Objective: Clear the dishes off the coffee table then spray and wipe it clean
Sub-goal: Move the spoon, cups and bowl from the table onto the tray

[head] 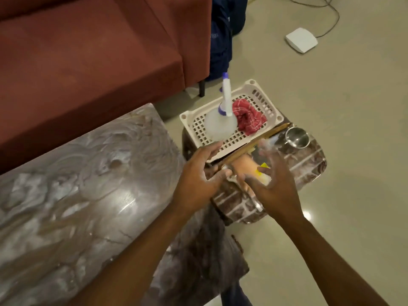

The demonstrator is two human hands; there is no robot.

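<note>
The marble coffee table fills the lower left, its top bare and glossy. To its right stands a small marble side table. On it sits a white plastic basket holding a spray bottle and a red cloth, with a steel cup beside it. My left hand and my right hand hover over the side table, fingers spread. Between them lie a thin brown-edged flat piece, a small shiny metal item at my left thumb, and blurred peach and yellow things. Whether my left hand grips anything is unclear.
A dark red sofa runs along the far side of the coffee table. A dark blue bag leans by the sofa's end. A white box with a cable lies on the pale floor at the upper right.
</note>
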